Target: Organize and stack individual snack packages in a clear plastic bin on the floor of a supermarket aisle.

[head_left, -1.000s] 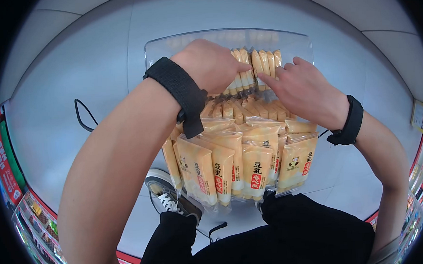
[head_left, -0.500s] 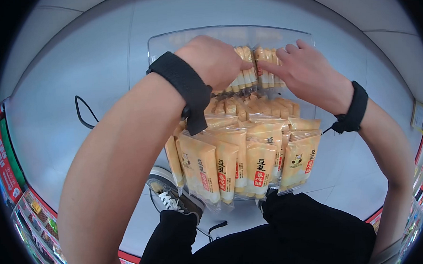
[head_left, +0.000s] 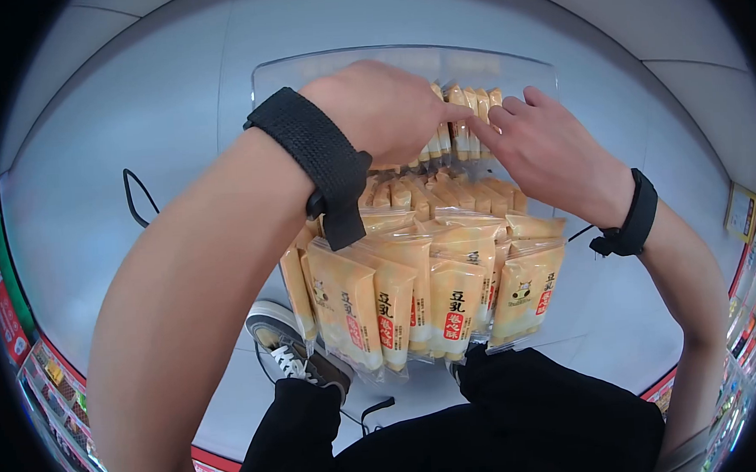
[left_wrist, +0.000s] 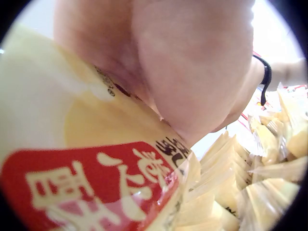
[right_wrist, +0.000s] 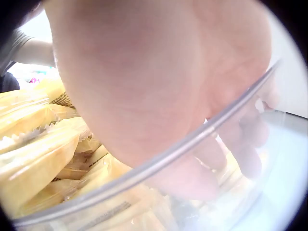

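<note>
A clear plastic bin (head_left: 301, 67) holds several packs of cream-yellow wrapped pastry rolls. At its far end, packs (head_left: 471, 103) stand upright in a row. My left hand (head_left: 380, 112) lies over the left part of this row, one finger stretched to the right; its other fingers are hidden. In the left wrist view its palm is right against a large pack (left_wrist: 72, 120) with a red label. My right hand (head_left: 548, 146) reaches over the bin's right wall, index finger pointing left at the row and nearly meeting the left finger. Its other fingers bend loosely.
Larger packs (head_left: 458, 304) with red labels lean at the near end of the bin, above a shoe (head_left: 290, 343) on the pale floor. More packs (head_left: 419, 195) lie flatter in the middle. Stocked shelves (head_left: 52, 381) line both sides; a black cord (head_left: 132, 197) loops at left.
My left hand has moved right, its straight finger now across the gap in the row. The right index finger has shifted slightly right along the packs. The view has swayed slightly.
</note>
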Tool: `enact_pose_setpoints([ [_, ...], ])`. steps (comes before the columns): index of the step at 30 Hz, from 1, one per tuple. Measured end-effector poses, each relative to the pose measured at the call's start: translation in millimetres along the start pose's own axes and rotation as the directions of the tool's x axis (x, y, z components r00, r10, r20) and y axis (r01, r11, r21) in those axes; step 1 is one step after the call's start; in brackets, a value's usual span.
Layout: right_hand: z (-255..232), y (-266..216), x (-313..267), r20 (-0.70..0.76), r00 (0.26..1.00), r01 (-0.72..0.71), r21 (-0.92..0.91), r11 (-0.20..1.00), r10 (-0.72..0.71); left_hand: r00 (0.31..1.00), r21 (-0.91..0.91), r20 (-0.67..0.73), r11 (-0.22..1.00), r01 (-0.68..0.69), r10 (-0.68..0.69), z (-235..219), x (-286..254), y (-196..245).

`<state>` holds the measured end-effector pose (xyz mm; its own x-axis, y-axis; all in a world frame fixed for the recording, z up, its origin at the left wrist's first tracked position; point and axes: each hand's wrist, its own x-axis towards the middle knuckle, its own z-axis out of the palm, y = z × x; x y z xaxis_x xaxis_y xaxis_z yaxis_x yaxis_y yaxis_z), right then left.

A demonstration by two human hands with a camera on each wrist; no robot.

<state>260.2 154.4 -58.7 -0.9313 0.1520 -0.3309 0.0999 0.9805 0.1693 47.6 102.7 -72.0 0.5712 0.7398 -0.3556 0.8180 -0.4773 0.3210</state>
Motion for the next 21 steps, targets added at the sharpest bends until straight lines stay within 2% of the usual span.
enact_pose_setpoints([
  [2,-3,0,-3,0.000,1.000,0.011,0.050,0.999,-0.011,0.999,0.018,-0.028,0.999,-0.031,0.032,1,4,0],
  [6,1,-4,-7,-0.057,0.998,-0.001,0.078,0.997,0.005,0.999,0.089,0.001,0.995,-0.037,0.037,4,15,-1],
  [9,0,1,-4,0.016,1.000,-0.026,0.008,1.000,0.026,0.999,0.103,0.027,0.994,-0.026,0.023,9,12,-3],
  [11,0,9,0,0.038,0.999,-0.009,0.032,0.999,0.007,0.998,0.095,0.061,0.995,-0.002,-0.004,11,11,-10],
  [14,1,8,1,0.050,0.999,0.004,0.056,0.998,-0.007,0.999,0.099,-0.040,0.995,-0.031,0.035,19,6,-11],
  [17,-6,8,3,0.107,0.994,0.004,0.070,0.998,-0.011,0.998,0.112,-0.047,0.993,-0.032,0.037,20,6,-11],
  [18,-15,2,-10,0.090,0.996,-0.020,0.042,0.999,0.016,0.998,0.153,-0.055,0.988,-0.025,0.034,9,0,1],
  [21,-8,-10,-16,0.085,0.996,-0.027,-0.032,0.999,0.030,0.997,0.087,-0.041,0.995,-0.058,0.061,2,1,6],
])
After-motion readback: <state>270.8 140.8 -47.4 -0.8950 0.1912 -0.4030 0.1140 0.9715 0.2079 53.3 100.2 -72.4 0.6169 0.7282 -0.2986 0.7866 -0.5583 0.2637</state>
